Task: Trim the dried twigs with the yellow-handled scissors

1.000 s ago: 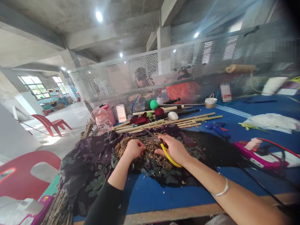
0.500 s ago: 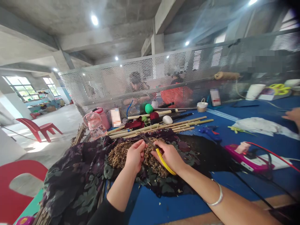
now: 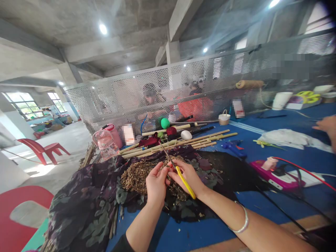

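Observation:
My right hand (image 3: 189,177) is closed around a pair of yellow-handled scissors (image 3: 185,181). The blades point up and to the left, over the cloth toward the bamboo sticks. Close beside it, my left hand (image 3: 156,182) has its fingers drawn together, its fingertips almost meeting those of the right; what they pinch is too small or hidden to make out. A little red shows between the hands. Under both hands a heap of dry brown plant bits (image 3: 135,175) lies on a dark patterned cloth (image 3: 97,196).
Behind the heap lie bamboo sticks (image 3: 202,141), a green ball (image 3: 165,123) and a white ball (image 3: 186,135). On the right are a blue glue gun (image 3: 234,148), a magenta power strip (image 3: 273,177) and another person's hand (image 3: 327,126). A perforated screen (image 3: 118,94) stands behind.
My left hand has turned and moved slightly right, closer to the right hand. The scissors have tilted more upright, and their blades look closer together.

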A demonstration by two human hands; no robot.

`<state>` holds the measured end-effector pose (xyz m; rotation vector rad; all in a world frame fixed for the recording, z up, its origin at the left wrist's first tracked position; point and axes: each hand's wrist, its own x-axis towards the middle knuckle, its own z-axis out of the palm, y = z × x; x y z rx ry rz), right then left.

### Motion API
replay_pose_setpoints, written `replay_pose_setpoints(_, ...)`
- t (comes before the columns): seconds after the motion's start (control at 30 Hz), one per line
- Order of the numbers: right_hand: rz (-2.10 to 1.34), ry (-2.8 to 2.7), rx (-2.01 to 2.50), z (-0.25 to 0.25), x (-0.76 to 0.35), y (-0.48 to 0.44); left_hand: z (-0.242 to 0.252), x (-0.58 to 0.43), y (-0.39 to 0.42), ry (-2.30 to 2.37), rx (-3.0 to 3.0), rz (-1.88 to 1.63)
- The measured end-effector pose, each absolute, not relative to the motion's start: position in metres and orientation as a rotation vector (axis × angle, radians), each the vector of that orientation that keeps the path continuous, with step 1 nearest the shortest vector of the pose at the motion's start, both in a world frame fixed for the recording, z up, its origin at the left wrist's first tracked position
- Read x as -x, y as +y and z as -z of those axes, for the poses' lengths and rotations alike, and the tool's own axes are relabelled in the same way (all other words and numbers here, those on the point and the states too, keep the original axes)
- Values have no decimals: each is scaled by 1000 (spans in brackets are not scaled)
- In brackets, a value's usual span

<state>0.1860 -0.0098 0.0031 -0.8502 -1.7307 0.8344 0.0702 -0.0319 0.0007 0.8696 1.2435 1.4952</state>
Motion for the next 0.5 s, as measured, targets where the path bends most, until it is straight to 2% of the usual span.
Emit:
replay_pose_setpoints(0.37,-905,-1601,878,-4,-191,-7,5,-65,-27,1319,-1099,-1386)
replay_pose_setpoints(0.5,-941,-1597,863,-9,-195,-7,-1,-57,-31,1422,-1518,-1352)
